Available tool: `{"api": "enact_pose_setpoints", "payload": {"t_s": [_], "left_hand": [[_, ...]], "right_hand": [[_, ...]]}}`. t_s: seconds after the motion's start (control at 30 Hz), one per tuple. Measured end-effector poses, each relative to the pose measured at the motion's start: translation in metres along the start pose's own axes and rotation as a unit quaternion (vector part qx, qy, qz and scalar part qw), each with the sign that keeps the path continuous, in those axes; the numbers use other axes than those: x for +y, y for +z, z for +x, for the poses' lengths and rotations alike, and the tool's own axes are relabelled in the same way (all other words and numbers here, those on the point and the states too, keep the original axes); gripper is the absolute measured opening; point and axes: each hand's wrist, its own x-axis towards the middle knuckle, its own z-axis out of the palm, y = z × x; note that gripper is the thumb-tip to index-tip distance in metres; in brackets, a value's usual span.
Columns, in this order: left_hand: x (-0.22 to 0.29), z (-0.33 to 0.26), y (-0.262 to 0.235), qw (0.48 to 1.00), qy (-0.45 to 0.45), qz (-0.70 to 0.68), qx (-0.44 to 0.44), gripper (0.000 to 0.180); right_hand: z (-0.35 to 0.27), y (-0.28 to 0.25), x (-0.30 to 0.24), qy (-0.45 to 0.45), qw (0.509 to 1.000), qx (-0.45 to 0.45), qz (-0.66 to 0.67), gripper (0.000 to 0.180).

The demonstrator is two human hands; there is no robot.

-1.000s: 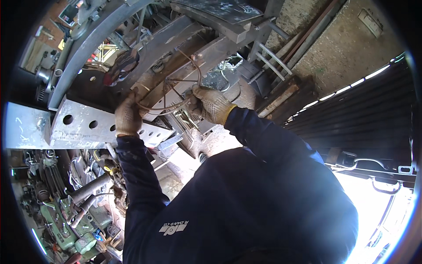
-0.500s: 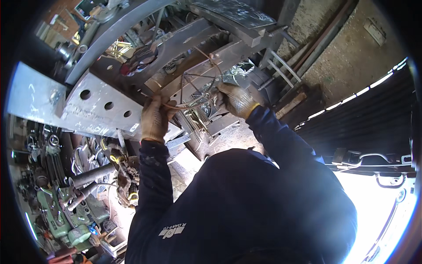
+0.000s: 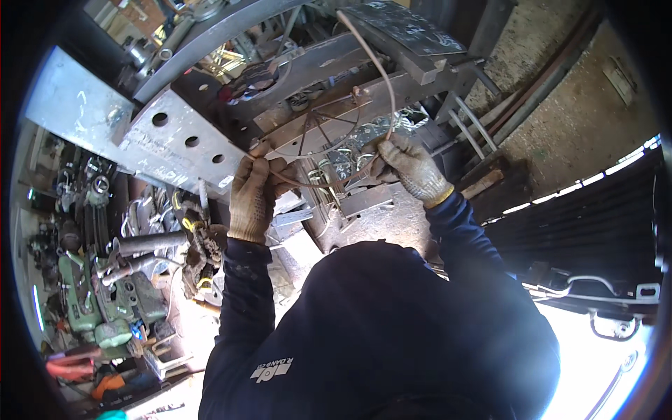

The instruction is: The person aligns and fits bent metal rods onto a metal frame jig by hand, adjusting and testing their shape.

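Observation:
A thin, curved brown metal rod (image 3: 329, 185) is held between my two gloved hands, its middle sagging in an arc toward me. My left hand (image 3: 252, 192) grips it on the left, fingers wrapped round. On the right, my right hand (image 3: 414, 168) is closed on it, and the rod runs on from there upward in a long bend to a free end at the top. Just beyond the rod, a round wire frame with thin straight struts (image 3: 327, 126) rests by a steel beam (image 3: 315, 126). The fingertips of both hands are partly hidden.
A steel plate with several round holes (image 3: 175, 140) lies to the left. Dark steel beams and a flat plate (image 3: 402, 28) stand ahead. Green machinery (image 3: 80, 290) and tools crowd the lower left. A dark corrugated panel (image 3: 581, 210) is at the right.
The rod has come up nearer to my view, and its free end now reaches much higher. My right hand has shifted right and slightly down, widening the gap between my hands.

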Motion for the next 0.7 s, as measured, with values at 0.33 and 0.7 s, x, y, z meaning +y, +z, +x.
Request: {"api": "enact_pose_setpoints", "payload": {"t_s": [0.33,0.7], "left_hand": [[0.01,-0.073,0.033,0.99,0.103,-0.012,0.095,0.056],[-0.002,-0.171,0.014,0.816,0.368,0.281,0.346,0.075]], "right_hand": [[0.029,-0.018,-0.008,0.039,0.993,-0.113,0.024,0.026],[0.026,0.06,-0.005,0.087,0.951,-0.296,0.01,0.021]]}}
